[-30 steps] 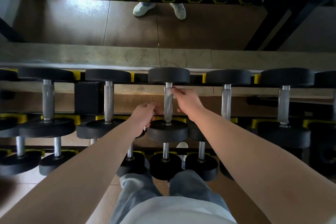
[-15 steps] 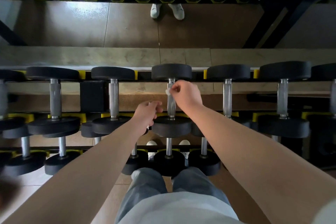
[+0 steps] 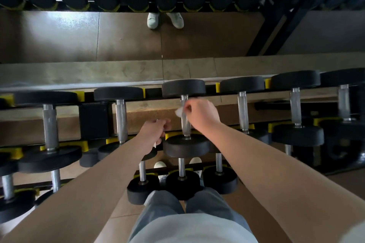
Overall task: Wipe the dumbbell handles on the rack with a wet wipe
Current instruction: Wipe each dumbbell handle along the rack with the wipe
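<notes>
The right hand [image 3: 201, 116] is at the far end of the middle dumbbell's [image 3: 186, 146] handle [image 3: 186, 126], on the top tier of the rack [image 3: 94, 122]. Its fingers [image 3: 192, 105] curl round the bar, pressing the wipe [image 3: 178, 112] against it; a white fold of wipe bulges out on the bar's left side, just under the far plate. The left hand [image 3: 155, 131] hangs just left of the same handle, near the near plate, not touching the bar. Its fingers are curled round a white thing [image 3: 155, 144] whose edges show above and below the fist; I cannot tell what it is.
</notes>
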Demonstrator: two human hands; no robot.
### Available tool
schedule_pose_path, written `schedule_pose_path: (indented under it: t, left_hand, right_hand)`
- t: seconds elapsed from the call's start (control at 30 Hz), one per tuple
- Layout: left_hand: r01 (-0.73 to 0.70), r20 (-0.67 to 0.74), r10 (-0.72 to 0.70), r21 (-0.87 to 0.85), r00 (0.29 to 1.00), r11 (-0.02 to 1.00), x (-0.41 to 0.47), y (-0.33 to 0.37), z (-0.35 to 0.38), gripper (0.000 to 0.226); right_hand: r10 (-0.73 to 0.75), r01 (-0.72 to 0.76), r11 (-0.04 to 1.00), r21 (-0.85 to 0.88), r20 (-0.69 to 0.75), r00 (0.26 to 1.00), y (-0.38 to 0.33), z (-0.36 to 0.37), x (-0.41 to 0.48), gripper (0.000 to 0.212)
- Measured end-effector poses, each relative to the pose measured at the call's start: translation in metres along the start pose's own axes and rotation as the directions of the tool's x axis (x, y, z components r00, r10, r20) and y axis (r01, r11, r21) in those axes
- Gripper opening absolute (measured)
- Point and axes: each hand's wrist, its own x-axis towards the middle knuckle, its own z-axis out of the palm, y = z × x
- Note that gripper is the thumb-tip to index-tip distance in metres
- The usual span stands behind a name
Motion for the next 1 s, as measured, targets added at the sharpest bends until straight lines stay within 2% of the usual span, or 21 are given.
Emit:
schedule_pose_path:
  t: [0.07,0.13,0.27,0.33,0.37,0.43,0.5,0.57,0.6,0.67,0.73,0.8,0.83,0.9,1.0]
  left_hand:
    - [0.034,0.032,-0.032,-0.056,0.999,0.998,0.001,0.002,0.000,0.014]
    - [0.047,0.044,-0.045,-0.043,0.998,0.998,0.000,0.006,0.002,0.017]
    - [0.001,0.057,-0.003,0.024,0.998,1.000,0.000,0.013,0.006,0.037]
    - [-0.024,0.079,0.017,0.087,0.997,0.996,0.000,0.014,0.007,0.036]
    - [-0.030,0.093,0.020,0.106,0.995,0.994,0.000,0.014,0.006,0.033]
    - [-0.021,0.106,0.008,0.128,0.994,0.992,0.001,0.015,0.005,0.028]
    - [-0.018,0.118,0.002,0.133,0.993,0.991,0.003,0.016,0.002,0.025]
    - [-0.027,0.143,0.008,0.131,0.990,0.991,0.006,0.016,-0.001,0.022]
    - [-0.029,0.150,0.009,0.129,0.989,0.991,0.006,0.015,-0.002,0.022]
    - [-0.033,0.155,0.013,0.131,0.988,0.991,0.007,0.015,-0.004,0.021]
    - [-0.037,0.142,0.015,0.158,0.990,0.987,0.008,0.017,-0.002,0.021]
    - [-0.036,0.110,0.015,0.197,0.994,0.980,0.008,0.020,0.001,0.023]
    - [-0.029,0.098,0.010,0.203,0.995,0.979,0.008,0.021,0.002,0.024]
    - [-0.022,0.101,0.001,0.204,0.995,0.979,0.007,0.021,0.005,0.023]
    - [-0.022,0.112,-0.002,0.216,0.994,0.976,0.007,0.018,0.005,0.021]
  right_hand:
    - [0.023,-0.019,0.999,0.047,-0.070,0.997,-0.002,-0.003,0.007,0.018]
    - [0.027,-0.025,0.998,0.065,-0.034,0.999,0.000,0.001,0.003,0.018]
    - [0.011,0.009,0.997,-0.075,0.263,0.965,0.010,0.018,-0.020,0.015]
    - [0.021,0.020,0.994,-0.105,0.380,0.925,0.012,0.019,-0.029,0.015]
    - [0.027,0.014,0.995,-0.101,0.392,0.920,0.012,0.019,-0.030,0.016]
    - [0.027,-0.001,0.996,-0.085,0.314,0.949,0.009,0.017,-0.027,0.015]
    - [0.050,-0.046,0.998,-0.036,0.120,0.992,0.003,0.014,-0.015,0.016]
    - [0.090,-0.090,0.996,0.007,-0.068,0.994,-0.001,0.008,0.001,0.018]
    - [0.099,-0.098,0.995,0.016,-0.109,0.989,-0.003,0.006,0.006,0.018]
    - [0.079,-0.079,0.997,0.002,-0.069,0.995,-0.003,0.005,0.007,0.018]
    - [0.021,-0.007,0.994,-0.108,0.125,0.992,-0.003,0.008,-0.005,0.015]
    - [-0.010,0.094,0.967,-0.238,0.333,0.943,-0.004,0.016,-0.020,0.014]
    - [-0.018,0.129,0.955,-0.268,0.379,0.925,-0.004,0.018,-0.025,0.015]
    - [-0.031,0.140,0.950,-0.278,0.364,0.931,-0.003,0.022,-0.026,0.018]
    - [-0.016,0.065,0.967,-0.248,0.195,0.981,-0.009,0.018,-0.009,0.018]
